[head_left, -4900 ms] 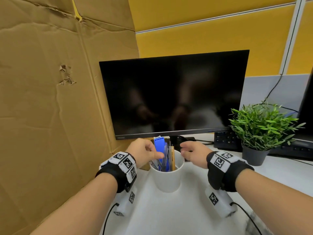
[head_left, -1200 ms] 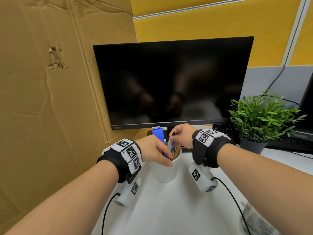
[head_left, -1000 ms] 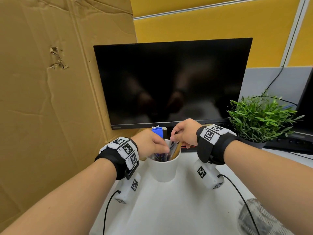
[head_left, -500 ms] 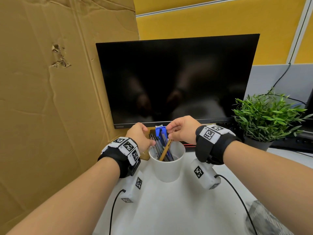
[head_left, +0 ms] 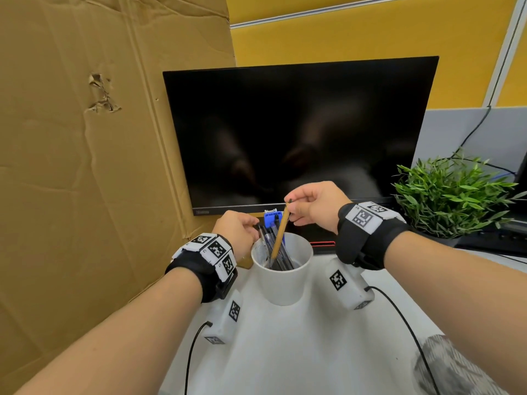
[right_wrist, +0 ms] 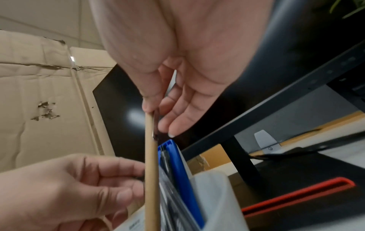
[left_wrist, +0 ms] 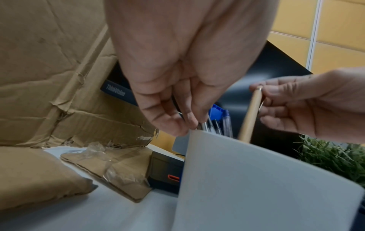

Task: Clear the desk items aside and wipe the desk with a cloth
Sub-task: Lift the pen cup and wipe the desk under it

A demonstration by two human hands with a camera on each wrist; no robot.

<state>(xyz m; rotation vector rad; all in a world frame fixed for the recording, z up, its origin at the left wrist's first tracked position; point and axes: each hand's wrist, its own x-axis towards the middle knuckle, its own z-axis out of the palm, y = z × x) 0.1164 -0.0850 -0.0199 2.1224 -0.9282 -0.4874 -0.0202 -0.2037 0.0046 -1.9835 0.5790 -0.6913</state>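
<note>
cup point(right_wrist: 219, 201) and pens point(right_wrist: 173, 195) blurred

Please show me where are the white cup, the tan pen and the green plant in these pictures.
white cup point(head_left: 285, 283), head view, on its outer front wall.
tan pen point(head_left: 278, 238), head view, on the middle of its shaft.
green plant point(head_left: 453, 195), head view, on its leaves.

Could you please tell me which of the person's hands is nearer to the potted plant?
Right. The right hand pinches the tan pen above the white cup, on the potted plant's side; the left hand is beyond the cup's far side.
</note>
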